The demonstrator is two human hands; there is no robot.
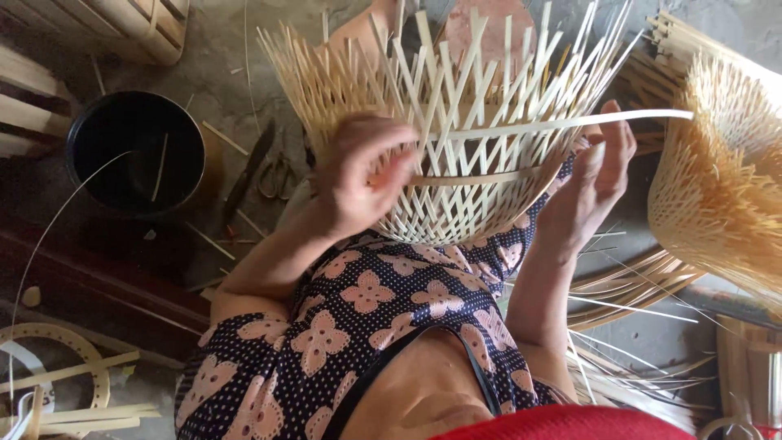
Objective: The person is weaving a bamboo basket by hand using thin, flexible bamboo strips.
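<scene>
A half-woven bamboo basket (456, 122) rests on my lap, its open lattice of upright pale strips fanning away from me. My left hand (358, 175) is at the basket's near left wall, fingers pinched on a flat horizontal weaving strip (481, 177). My right hand (586, 183) is pressed to the basket's right side with its fingers stretched up. A long bamboo strip (652, 117) crosses those fingertips and sticks out to the right. My dotted, flower-print dress (366, 301) fills the lower middle of the view.
A black bucket (134, 151) stands on the floor at the left, with a knife (248, 171) and scissors (278, 175) beside it. Another unfinished woven basket (725, 187) lies at the right. Loose bamboo strips (635, 285) are at the lower right, a bamboo hoop (57, 334) at the lower left.
</scene>
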